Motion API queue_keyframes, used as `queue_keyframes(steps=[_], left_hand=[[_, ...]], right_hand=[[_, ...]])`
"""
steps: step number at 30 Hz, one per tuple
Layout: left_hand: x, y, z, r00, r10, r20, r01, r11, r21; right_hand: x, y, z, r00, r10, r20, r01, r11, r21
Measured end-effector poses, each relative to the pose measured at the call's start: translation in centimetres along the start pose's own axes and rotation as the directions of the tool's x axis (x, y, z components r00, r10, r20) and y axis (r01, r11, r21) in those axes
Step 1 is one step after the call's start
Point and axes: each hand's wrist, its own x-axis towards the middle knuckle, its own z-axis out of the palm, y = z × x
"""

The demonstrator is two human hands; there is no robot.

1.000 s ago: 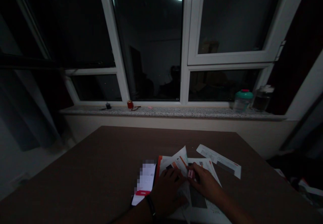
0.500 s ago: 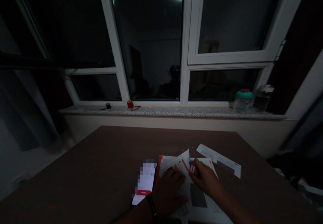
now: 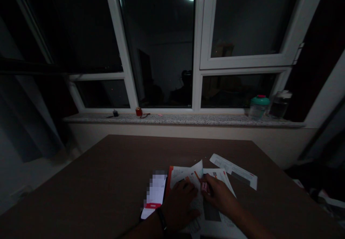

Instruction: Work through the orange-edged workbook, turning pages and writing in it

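Note:
My left hand (image 3: 182, 203) lies on a printed page (image 3: 195, 187), pressing it down with its thumb apart from the fingers. In my right hand (image 3: 217, 193) is a small pink cutter (image 3: 205, 187), held against the sheet just right of my left hand; its blade is too small to make out. Beside the cutter, the page's upper corner stands up as a loose flap. Under it lies more printed paper with an orange edge (image 3: 169, 181). Left of my left hand, a phone (image 3: 155, 192) with a lit, partly blurred screen rests on the table.
A cut strip of printed paper (image 3: 234, 170) lies on the brown table (image 3: 121, 170) to the right. On the stone windowsill (image 3: 188, 119) stand a teal-lidded jar (image 3: 259, 106), a clear bottle (image 3: 280, 104), a small red pot (image 3: 138, 111) and a small dark bottle (image 3: 115, 113).
My right hand has slid slightly toward me with the pink cutter along the sheet. My left hand has stayed in place on the page.

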Motion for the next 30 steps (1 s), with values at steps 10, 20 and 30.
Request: queue_keyframes(steps=[10,20,30], left_hand=[[-0.4,-0.5,0.6,1.000,0.026,-0.001,-0.026,0.999,-0.034],[0.1,0.4,-0.5,0.997,0.073,0.039,-0.072,0.997,-0.020],[0.1,0.6,-0.9,0.993,0.093,0.075,-0.096,0.995,0.030]], right_hand=[[0.5,1.0,0.0,0.998,0.016,-0.055,-0.014,0.999,0.043],[-1.1,-0.2,-0.4,0.995,-0.049,0.090,0.046,0.999,0.029],[-1.0,-0.5,-0.8,0.996,0.021,0.089,-0.023,1.000,0.017]])
